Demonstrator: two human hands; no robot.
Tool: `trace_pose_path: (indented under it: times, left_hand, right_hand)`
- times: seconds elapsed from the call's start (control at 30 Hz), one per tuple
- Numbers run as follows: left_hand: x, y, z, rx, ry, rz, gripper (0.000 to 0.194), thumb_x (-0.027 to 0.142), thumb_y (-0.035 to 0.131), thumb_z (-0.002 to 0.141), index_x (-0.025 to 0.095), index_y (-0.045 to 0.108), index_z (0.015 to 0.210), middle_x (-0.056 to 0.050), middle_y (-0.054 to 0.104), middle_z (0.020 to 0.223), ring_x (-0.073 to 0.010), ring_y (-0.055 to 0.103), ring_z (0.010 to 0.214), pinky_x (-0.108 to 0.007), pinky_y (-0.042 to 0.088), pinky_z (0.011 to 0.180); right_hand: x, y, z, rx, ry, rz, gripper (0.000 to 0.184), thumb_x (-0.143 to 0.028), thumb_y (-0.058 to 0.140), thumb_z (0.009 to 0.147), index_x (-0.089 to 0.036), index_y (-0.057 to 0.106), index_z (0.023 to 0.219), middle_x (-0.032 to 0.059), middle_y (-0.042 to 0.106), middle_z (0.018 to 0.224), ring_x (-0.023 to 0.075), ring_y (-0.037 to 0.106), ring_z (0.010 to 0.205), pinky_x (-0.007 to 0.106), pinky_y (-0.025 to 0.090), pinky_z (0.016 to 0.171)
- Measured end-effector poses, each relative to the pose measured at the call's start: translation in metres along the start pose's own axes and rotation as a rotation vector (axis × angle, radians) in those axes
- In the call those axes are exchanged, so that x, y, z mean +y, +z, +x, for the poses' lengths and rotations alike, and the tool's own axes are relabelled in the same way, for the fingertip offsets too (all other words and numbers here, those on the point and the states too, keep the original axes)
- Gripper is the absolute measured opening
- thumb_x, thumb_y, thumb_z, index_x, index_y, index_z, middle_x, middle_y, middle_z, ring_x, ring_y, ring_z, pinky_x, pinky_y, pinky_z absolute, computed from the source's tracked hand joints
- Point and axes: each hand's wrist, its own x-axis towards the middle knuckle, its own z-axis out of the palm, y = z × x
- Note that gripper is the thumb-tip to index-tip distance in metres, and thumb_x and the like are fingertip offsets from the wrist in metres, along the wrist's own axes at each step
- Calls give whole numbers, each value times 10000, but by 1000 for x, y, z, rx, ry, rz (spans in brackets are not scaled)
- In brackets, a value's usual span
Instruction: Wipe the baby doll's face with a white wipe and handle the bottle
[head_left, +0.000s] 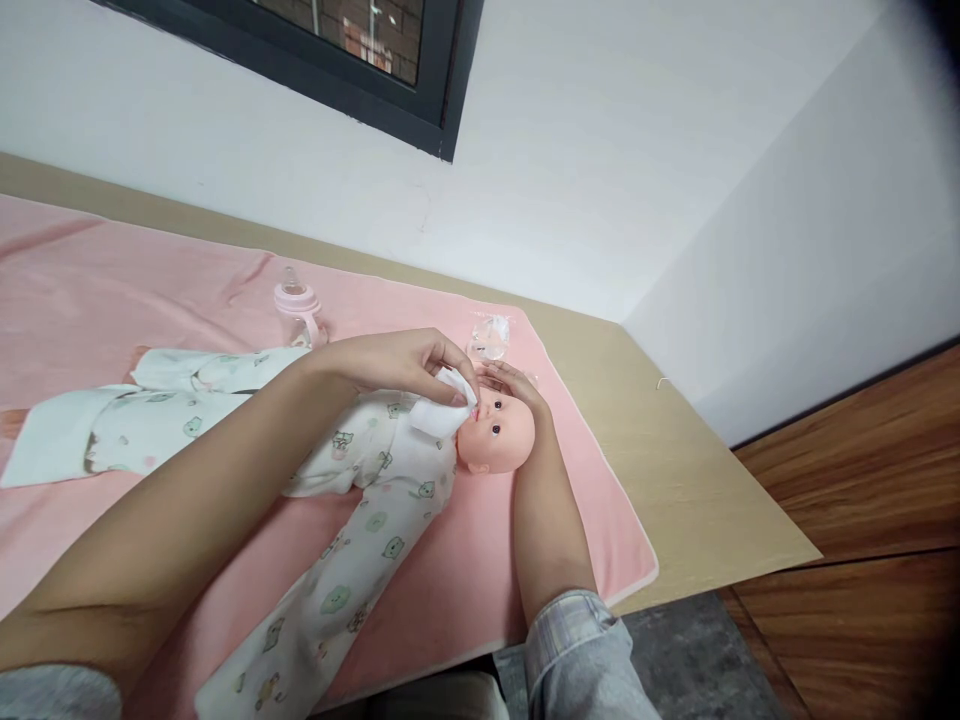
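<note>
On its back lies a baby doll [510, 445] in a white suit printed with small green animals. My left hand [401, 362] reaches across from the left and pinches a white tissue [435, 415] between thumb and fingers. The tissue touches the doll near its mouth and hangs over the neck of the suit. My right hand [517, 383] curves round the far side of the doll's head, fingers stretched out along it. Part of that hand is hidden behind the head. One sleeve of the suit [375, 560] stretches toward me.
A pink blanket [480, 570] covers much of the wooden table [645, 450]. Beyond the doll stand a baby bottle with a pink collar [298, 300] and a clear plastic packet [490, 337]. A white wall and dark window frame [427, 125] rise behind.
</note>
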Motion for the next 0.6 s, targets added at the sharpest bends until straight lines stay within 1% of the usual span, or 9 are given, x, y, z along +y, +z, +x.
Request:
trace_pose_path:
  times: [0.1,0.17,0.23,0.4,0.5,0.6]
  left_hand:
    - [1,-2,-2,-27,-49,64,274,326,587,861,223,752,1055,17,694,882,-125,559,712,-210,378,629]
    - [-1,-1,-2,-55,-69,106,313,336,568,871,229,735,1112,10,693,920,-138,568,738,-215,385,637]
    - [-4,1,0,-57,-75,172,330,352,565,873,223,722,1133,-4,687,957,-154,576,776,-224,388,653]
    - [-10,11,10,13,-136,275,297,382,584,850,182,730,1014,-24,676,896,-174,581,778,-244,376,642]
    - [-6,17,14,39,-166,284,245,364,617,819,167,718,925,-18,680,849,-172,592,765,-241,374,639]
    - [-2,21,15,63,-170,289,207,343,623,811,166,700,884,-11,681,839,-170,601,765,-238,370,635]
  right_hand:
    - [0,-1,2,39,26,6,220,-237,731,808,-190,642,1004,31,736,972,150,703,917,332,544,1005]
    - [-2,-1,2,52,45,6,176,-218,701,830,-179,640,991,42,736,958,149,705,897,322,550,991]
    - [-4,0,2,54,50,7,151,-211,674,847,-172,640,989,50,736,955,154,708,894,328,550,992]
    - [-6,2,0,66,54,-4,171,-220,688,838,-178,640,996,40,738,953,156,708,902,353,533,1030]
    - [-4,2,-1,60,58,13,209,-240,718,820,-193,638,1007,23,734,963,159,704,922,370,523,1047]
    - [-3,3,-2,53,41,25,236,-258,737,807,-209,642,1017,17,731,994,171,702,948,385,523,1047]
